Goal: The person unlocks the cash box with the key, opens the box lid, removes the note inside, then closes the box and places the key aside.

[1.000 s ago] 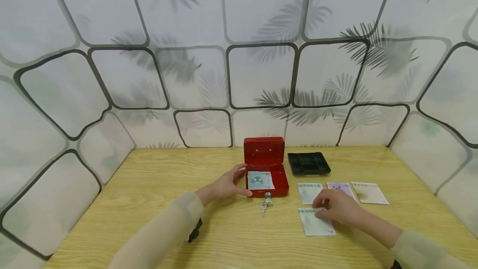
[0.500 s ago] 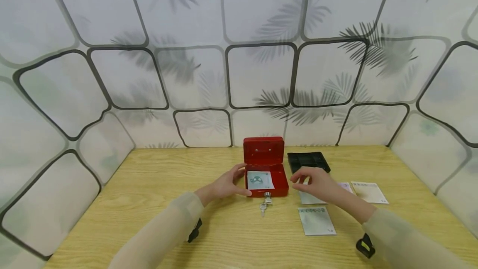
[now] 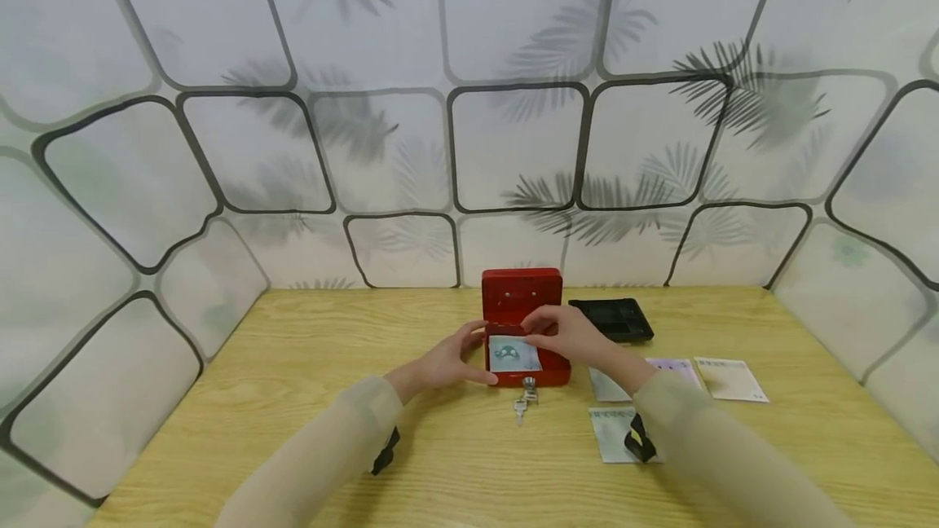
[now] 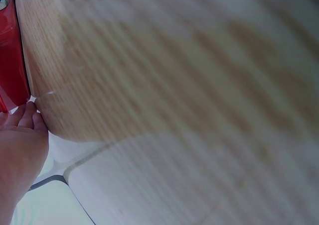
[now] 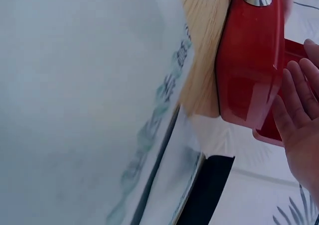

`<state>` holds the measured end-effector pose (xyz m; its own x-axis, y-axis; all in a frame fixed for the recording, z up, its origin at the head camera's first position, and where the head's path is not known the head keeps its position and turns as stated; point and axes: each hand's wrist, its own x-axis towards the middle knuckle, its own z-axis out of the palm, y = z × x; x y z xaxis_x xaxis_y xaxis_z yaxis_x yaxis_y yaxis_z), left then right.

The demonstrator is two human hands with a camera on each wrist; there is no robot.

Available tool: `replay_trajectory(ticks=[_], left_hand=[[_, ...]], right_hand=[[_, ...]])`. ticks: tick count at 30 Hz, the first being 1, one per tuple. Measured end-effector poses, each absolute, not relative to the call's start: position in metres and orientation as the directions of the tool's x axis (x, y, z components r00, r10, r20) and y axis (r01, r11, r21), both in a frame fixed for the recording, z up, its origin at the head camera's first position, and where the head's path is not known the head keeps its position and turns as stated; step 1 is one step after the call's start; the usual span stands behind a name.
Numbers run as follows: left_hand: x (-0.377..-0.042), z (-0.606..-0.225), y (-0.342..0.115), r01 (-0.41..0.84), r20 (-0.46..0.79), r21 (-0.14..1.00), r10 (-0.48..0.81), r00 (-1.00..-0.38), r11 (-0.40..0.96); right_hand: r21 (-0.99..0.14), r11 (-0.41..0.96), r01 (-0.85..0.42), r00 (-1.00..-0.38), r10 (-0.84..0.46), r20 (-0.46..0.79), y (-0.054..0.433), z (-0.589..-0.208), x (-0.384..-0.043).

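A red cash box (image 3: 550,369) stands with its lid (image 3: 521,292) raised. Inside on the left lies a green banknote (image 3: 509,355). My left hand (image 3: 443,361) grips the box's left end, thumb at the front corner and fingers toward the back; in the left wrist view its fingertips (image 4: 25,116) touch the red wall. My right hand (image 3: 568,334) is over the box, thumb and forefinger close to the banknote's right edge. Nothing shows between its extended fingers (image 5: 294,98) in the right wrist view. Keys (image 3: 520,407) hang from the front lock (image 3: 529,385).
Right of the box are green banknotes (image 3: 607,430), another green pile (image 3: 605,385) partly behind the right arm, purple notes (image 3: 675,367) and beige notes (image 3: 732,380). A black compartment tray (image 3: 623,320) lies behind them. A patterned curtain (image 3: 396,251) borders the wooden table.
My right hand has left the near green banknotes and moved left and away from me, past the box's right side, to over its inside. The left hand has stayed on the box.
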<state>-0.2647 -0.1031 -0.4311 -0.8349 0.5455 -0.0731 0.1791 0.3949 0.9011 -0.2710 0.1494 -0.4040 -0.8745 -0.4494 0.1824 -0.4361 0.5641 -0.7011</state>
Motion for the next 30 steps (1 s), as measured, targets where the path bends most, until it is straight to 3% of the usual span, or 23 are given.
replay_trajectory(ticks=[11, 30], left_hand=[[-0.264, -0.429, -0.104, 0.159, -0.091, 0.906, 0.547, -0.832, 0.393], [-0.264, -0.428, -0.103, 0.151, -0.109, 0.896, 0.535, -0.838, 0.418]], right_hand=[[-0.65, 0.635, -0.418, -0.872, -0.481, 0.091, 0.134, -0.413, -0.283], [-0.587, 0.679, -0.44, -0.853, -0.521, 0.036, 0.127, -0.418, -0.285]])
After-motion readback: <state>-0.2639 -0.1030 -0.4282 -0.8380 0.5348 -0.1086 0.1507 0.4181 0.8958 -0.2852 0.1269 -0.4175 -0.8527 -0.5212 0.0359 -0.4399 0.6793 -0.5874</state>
